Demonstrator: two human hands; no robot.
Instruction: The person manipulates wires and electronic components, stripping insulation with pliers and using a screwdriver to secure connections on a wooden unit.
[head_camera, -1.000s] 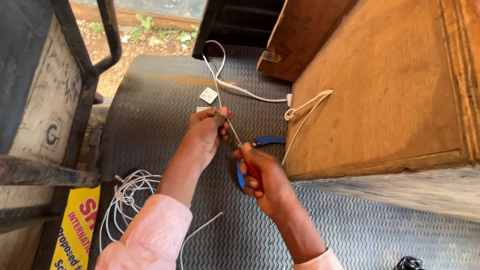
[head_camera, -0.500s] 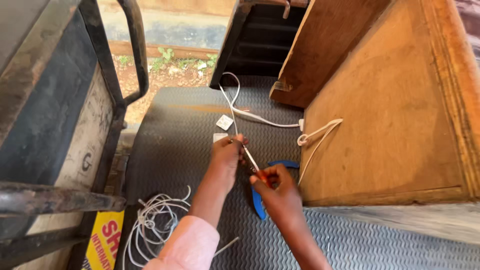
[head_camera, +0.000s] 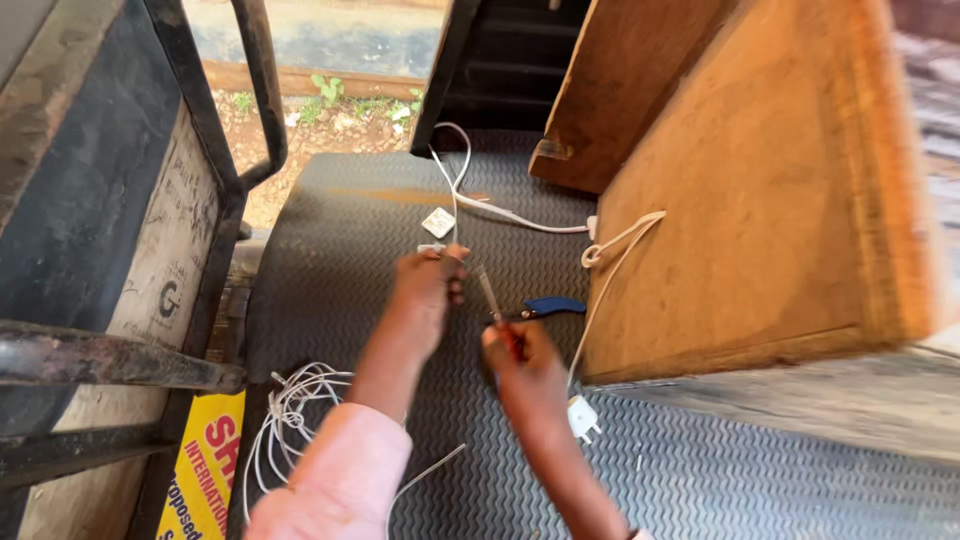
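The hands had drawn apart since a moment before — the left hand (head_camera: 428, 285) pinched the white cable (head_camera: 455, 180) over the mat (head_camera: 330, 230), the right hand (head_camera: 520, 365) gripped the screwdriver (head_camera: 490, 297) — so the tool seemed freed from the wire.

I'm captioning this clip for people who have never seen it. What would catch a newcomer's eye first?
The two hands at centre: the left hand pinches a white cable that trails off across the ribbed mat, while the right hand grips a thin red-handled tool. A big wooden board leans on the right, and blue pliers lie just beyond the hands.
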